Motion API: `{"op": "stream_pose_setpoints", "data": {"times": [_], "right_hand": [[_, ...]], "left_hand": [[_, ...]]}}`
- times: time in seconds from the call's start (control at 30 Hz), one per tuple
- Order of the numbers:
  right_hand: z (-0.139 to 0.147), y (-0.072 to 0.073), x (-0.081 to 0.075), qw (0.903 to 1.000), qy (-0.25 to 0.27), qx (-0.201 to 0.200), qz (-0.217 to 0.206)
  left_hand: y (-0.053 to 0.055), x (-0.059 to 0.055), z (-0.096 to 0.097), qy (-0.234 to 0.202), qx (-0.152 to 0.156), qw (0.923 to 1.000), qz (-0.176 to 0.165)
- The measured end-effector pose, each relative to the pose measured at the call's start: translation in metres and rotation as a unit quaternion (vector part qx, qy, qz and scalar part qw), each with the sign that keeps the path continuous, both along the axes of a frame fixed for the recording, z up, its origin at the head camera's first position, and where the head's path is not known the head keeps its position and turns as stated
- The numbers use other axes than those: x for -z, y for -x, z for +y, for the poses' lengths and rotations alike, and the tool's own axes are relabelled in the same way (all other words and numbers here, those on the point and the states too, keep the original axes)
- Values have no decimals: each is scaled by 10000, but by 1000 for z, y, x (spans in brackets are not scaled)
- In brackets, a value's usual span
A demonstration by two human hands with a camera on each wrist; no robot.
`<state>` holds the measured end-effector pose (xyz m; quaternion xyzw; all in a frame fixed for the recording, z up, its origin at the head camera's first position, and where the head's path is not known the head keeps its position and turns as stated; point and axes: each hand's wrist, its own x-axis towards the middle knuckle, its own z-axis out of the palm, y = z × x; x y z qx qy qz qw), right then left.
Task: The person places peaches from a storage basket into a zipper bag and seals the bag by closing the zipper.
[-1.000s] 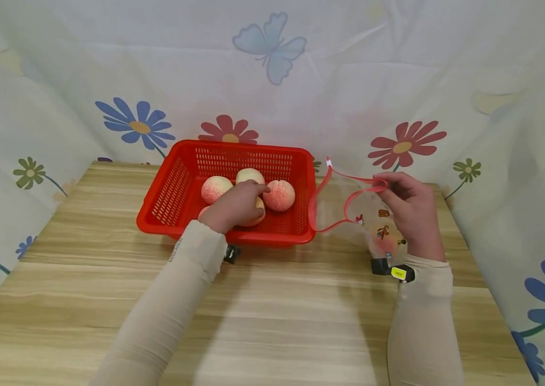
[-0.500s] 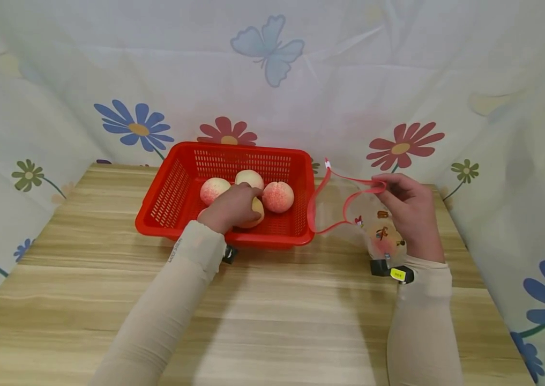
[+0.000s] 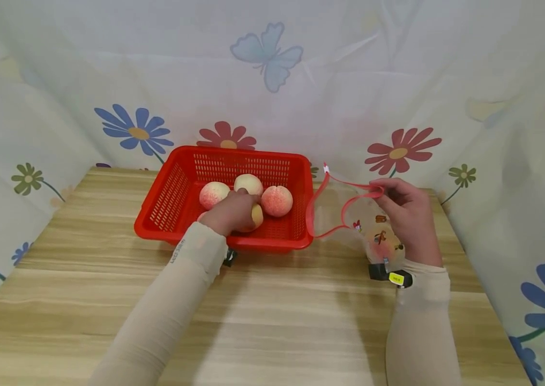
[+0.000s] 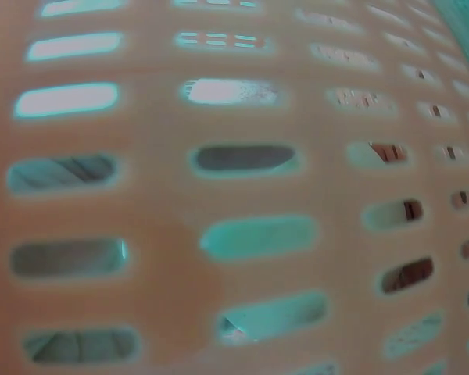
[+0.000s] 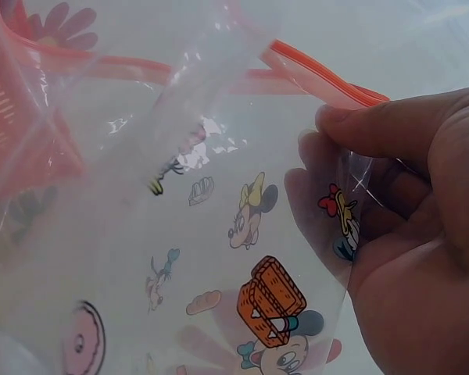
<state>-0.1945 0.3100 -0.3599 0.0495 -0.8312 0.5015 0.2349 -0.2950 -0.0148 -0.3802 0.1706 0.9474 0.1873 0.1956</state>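
Note:
In the head view, a red plastic basket [image 3: 224, 241] holds several pink-and-cream peaches, among them one at the right [image 3: 277, 201] and one at the back [image 3: 248, 184]. My left hand [image 3: 233, 210] reaches over the front rim and grips a peach [image 3: 257, 215], mostly hidden under the fingers. My right hand [image 3: 409, 217] pinches the red zip edge of a clear printed zip bag [image 5: 219, 234], its mouth spread open towards the basket. A peach [image 3: 382, 251] shows low inside the bag. In the right wrist view, thumb and fingertips hold the bag's corner.
The basket's slotted wall [image 4: 164, 195] fills the left wrist view. Both stand on a wood-grain table [image 3: 282, 321], with a flower-printed cloth [image 3: 180, 80] hanging behind and at the sides. The bag's zip edge lies right against the basket's right rim.
The left hand's fingers and thumb have closed in round the peach. The right hand keeps its pinch on the bag. The head view has tilted slightly up.

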Motion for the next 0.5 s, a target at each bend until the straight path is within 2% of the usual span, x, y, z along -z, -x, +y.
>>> {"op": "stream_pose_setpoints", "data": {"times": [0.23,0.5], "right_hand": [[0,-1,1,10000,-11,-1,-3],[-1,-1,0,9996,121,-200,162]], "left_hand": [[3,5,2,69,34,10000,35],[1,3,1,199,133,9996,128]]}}
